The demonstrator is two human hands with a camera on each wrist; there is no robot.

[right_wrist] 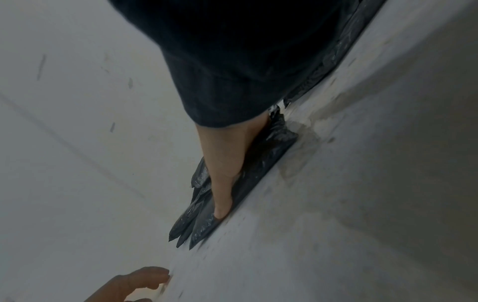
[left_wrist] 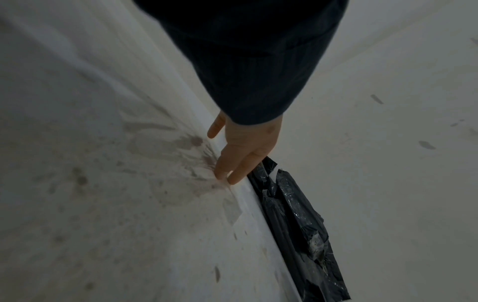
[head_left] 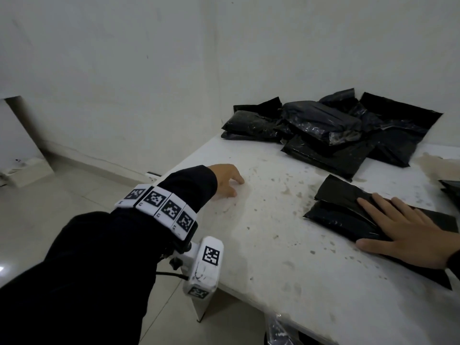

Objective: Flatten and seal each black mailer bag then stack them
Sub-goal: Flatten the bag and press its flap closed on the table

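Dark-sleeved left forearm filled the lower left of the head view, with a white band of black-and-white square marker tiles (head_left: 159,209) round the wrist. Left hand (head_left: 225,179) sat at frame centre on the stained white tabletop (head_left: 273,245), fingers loosely bent, tips touching the surface, holding nothing. Left wrist view agreed: left hand (left_wrist: 243,151) with two fingertips (left_wrist: 222,173) down on the bare top near its edge.

Right hand (head_left: 408,232) at lower right lay flat, fingers straight and spread, palm pressing the flat black plastic mailer bag (head_left: 341,215). No curl round it, so pressing rather than gripping. Bag lay on the table, with its flap end toward frame centre. Right wrist view showed the right hand (right_wrist: 225,169) edge-on over crinkled black film; bag (right_wrist: 261,171) looked layered there, possibly more than one bag, too blurred to tell.

Loose heap of glossy black mailer bags (head_left: 326,128) sat at upper right of the table against the white wall, well apart from both hands. Bags there overlapped untidily, some puffy.
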